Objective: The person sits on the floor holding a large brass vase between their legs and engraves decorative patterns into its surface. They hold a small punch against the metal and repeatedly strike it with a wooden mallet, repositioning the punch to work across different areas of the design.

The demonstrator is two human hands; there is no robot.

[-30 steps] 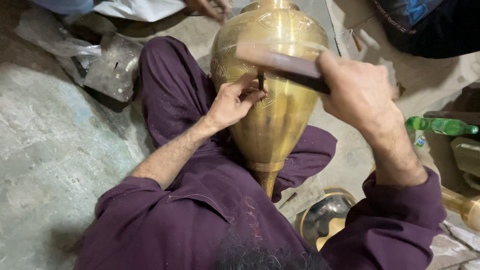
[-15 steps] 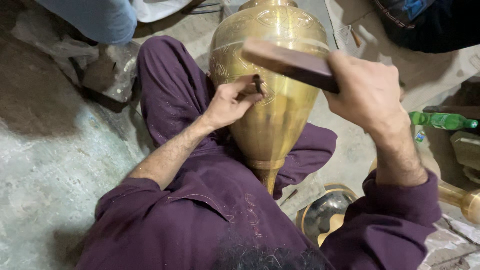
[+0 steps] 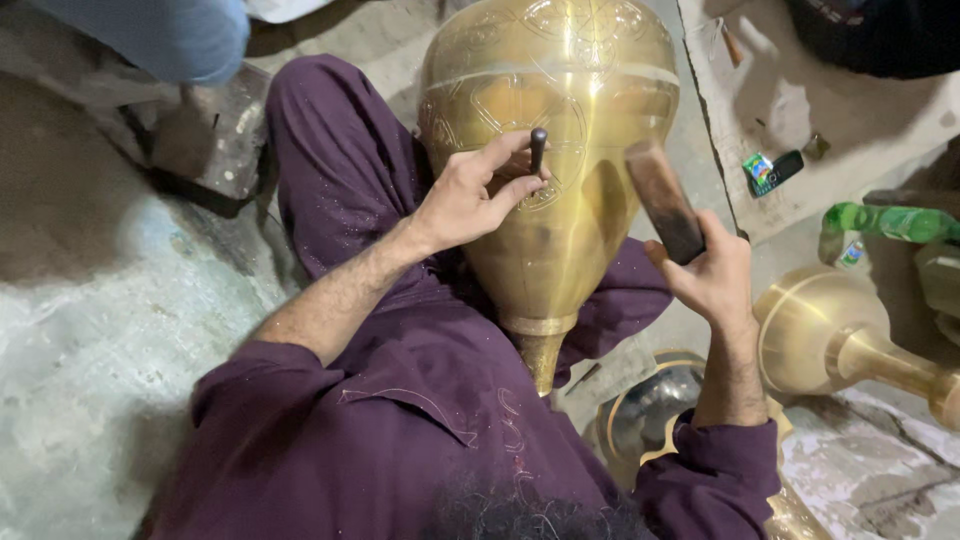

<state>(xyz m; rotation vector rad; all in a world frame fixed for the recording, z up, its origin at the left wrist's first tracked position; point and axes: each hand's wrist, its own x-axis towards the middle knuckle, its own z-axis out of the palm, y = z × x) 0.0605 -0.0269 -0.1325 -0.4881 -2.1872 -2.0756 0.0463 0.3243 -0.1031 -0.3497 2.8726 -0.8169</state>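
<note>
One punch point(image 3: 538, 150) stands upright against brass vessel point(image 3: 550, 130).

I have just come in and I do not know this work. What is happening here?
A person in purple clothes sits on the floor with a large, engraved, pear-shaped brass vessel on the lap. The left hand holds a thin dark metal punch against its patterned side. The right hand holds a dark wooden block raised beside the vessel, apart from the punch. Another brass piece lies to the right.
</note>
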